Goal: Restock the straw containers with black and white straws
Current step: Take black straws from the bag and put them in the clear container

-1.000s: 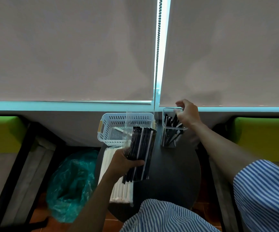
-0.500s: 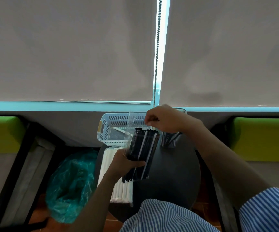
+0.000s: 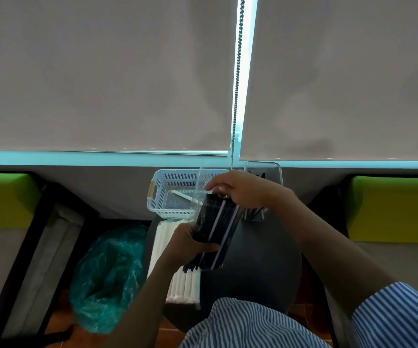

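Black straw pack [image 3: 215, 223] | left hand [image 3: 190, 243] grips it | right hand [image 3: 240, 188] pinches its top

Drawn roller blinds [image 3: 102, 71] (daylight edges).

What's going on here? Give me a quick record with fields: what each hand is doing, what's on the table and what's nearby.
left hand: grips the pack of black straws around its middle
right hand: fingers at the pack's open top end; whether they pinch straws cannot be told
pack: clear plastic wrap, tilted, held above the round dark table
clear container: at the table's far side, holds some black straws
white basket: one white straw inside
white straws: bundle lying on the table's left
green plastic bag: on the floor, left
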The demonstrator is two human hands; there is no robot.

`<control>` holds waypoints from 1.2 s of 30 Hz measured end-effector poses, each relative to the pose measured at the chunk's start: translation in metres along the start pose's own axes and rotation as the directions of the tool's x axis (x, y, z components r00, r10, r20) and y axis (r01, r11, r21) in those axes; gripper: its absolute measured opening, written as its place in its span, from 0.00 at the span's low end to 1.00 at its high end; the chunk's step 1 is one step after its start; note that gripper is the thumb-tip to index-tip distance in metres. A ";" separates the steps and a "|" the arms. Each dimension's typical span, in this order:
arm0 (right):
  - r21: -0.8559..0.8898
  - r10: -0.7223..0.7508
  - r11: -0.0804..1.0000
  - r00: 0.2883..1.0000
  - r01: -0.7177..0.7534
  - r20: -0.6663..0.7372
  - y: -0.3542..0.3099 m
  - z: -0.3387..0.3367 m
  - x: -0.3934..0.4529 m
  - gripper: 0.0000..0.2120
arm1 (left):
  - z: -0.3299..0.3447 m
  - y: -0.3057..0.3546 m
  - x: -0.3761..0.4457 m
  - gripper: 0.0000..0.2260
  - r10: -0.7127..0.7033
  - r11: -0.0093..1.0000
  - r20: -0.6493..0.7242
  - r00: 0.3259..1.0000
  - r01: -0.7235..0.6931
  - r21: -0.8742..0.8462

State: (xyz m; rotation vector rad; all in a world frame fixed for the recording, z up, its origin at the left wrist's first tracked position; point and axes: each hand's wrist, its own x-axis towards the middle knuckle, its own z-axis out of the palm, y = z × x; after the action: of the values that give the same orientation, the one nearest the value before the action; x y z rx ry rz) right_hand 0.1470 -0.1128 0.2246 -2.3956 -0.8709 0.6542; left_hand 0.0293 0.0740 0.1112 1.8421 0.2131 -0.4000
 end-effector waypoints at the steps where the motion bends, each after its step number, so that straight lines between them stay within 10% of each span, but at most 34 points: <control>1: -0.008 0.008 1.000 1.000 -0.008 0.004 0.000 -0.001 0.000 0.17 | 0.000 0.001 0.000 0.18 0.003 1.000 0.002 1.000 -0.004 0.003; 36: 0.024 -0.077 0.996 0.948 0.088 -0.308 0.002 -0.015 -0.002 0.10 | 0.002 0.005 -0.007 0.17 0.076 0.997 0.043 0.996 -0.075 -0.024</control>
State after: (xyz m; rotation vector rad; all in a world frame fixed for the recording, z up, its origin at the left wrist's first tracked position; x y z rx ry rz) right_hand 0.1554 -0.1196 0.2349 -2.3295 -0.8107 0.2510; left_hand 0.0241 0.0708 0.1175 1.8118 0.1169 -0.3828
